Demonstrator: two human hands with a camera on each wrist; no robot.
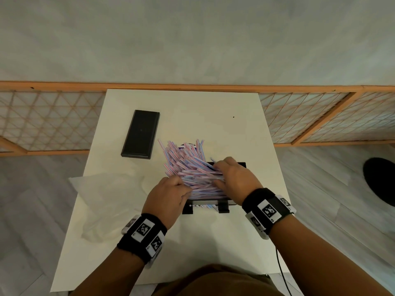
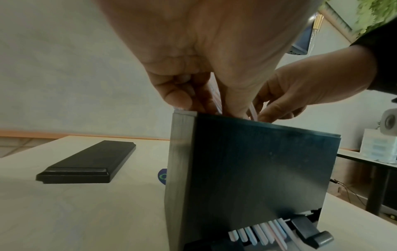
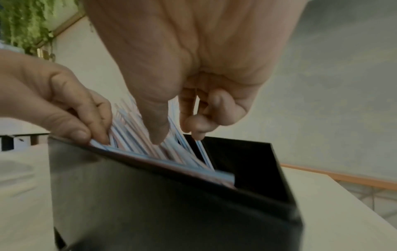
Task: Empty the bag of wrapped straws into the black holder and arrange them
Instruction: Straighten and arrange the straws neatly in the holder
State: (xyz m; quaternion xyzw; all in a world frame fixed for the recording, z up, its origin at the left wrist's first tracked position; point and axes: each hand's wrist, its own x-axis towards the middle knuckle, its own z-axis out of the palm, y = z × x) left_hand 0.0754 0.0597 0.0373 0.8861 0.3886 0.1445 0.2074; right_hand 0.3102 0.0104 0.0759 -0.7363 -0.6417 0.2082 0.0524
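Observation:
A fanned heap of pink-and-blue wrapped straws sticks out of the top of the black holder, leaning up and to the left. The holder stands upright on the white table; a few straw ends show in its bottom slot. My left hand grips the straws' near-left ends at the holder's rim. My right hand reaches in from the right. Its thumb and curled fingers pinch a bundle of straws above the holder. The holder's right end shows dark and unfilled.
The holder's flat black lid lies at the back left of the table. A crumpled clear plastic bag lies left of my left hand. A wooden lattice screen runs behind the table. A thin cable hangs by the front right edge.

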